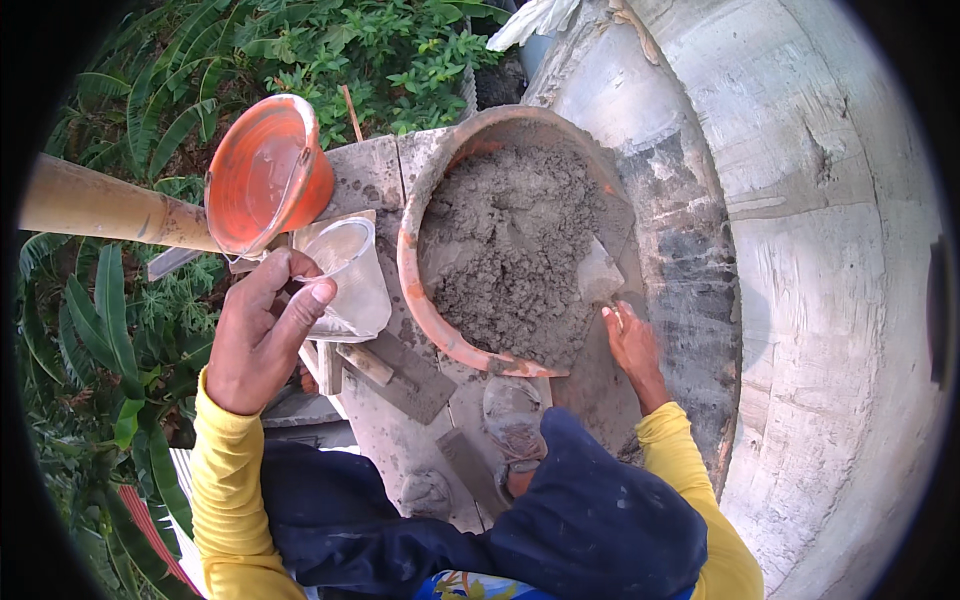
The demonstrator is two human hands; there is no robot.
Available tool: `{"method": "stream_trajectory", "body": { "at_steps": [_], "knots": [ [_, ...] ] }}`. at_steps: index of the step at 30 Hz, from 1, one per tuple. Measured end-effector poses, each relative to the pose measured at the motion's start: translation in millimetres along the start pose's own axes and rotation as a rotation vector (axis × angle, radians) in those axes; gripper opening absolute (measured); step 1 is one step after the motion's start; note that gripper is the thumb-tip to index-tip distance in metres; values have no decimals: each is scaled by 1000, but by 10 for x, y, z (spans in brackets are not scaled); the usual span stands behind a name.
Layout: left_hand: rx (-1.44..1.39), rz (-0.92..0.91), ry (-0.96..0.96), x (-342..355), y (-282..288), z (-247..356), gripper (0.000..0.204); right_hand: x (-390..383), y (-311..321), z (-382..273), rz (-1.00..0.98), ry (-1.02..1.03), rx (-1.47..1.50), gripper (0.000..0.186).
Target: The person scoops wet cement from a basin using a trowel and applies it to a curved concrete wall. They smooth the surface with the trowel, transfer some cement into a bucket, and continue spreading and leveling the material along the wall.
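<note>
My left hand (262, 335) is closed, thumb and fingers pinching the near rim of a whitish, see-through plastic container (362, 300). That container looks to have little or nothing in it. In my right hand (634, 345) is the handle of a trowel, and its pale, mortar-smeared blade (600, 272) rests at the right edge of the mortar. Grey wet mortar (510, 240) fills much of a big orange tub (410, 262), heaped and lumpy. The trowel's handle is mostly hidden by my fingers.
An orange bucket (262, 180) stands tilted at the left, beside a bamboo pole (120, 203). A wooden-handled float (405, 380) lies on the plank platform (385, 455) near my feet. Along the right runs a curved concrete wall (800, 270). Leafy plants grow beyond the planks' left edge.
</note>
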State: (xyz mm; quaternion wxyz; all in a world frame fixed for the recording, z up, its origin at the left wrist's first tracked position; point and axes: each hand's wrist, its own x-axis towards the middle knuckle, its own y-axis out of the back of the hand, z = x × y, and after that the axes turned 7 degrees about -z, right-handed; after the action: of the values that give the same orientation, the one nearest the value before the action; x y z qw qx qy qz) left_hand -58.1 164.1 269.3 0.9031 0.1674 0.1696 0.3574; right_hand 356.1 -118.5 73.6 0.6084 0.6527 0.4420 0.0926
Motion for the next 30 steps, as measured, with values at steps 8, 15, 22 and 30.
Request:
{"method": "stream_trajectory", "body": {
  "at_steps": [8, 15, 22, 30],
  "knots": [
    [14, 67, -65, 100, -31, 1, 26, -117, 16, -1085, -40, 300, 199, 54],
    [-120, 118, -15, 124, 3, -188, 31, -592, 623, -1040, 123, 308, 67, 48],
    [-111, 157, 9, -71, 231, -220, 25, -722, -150, 419, -98, 31, -122, 58],
    [-154, 156, 17, -11, 109, -52, 28, -190, -151, -943, -484, 44, 582, 57]
  ]
}}
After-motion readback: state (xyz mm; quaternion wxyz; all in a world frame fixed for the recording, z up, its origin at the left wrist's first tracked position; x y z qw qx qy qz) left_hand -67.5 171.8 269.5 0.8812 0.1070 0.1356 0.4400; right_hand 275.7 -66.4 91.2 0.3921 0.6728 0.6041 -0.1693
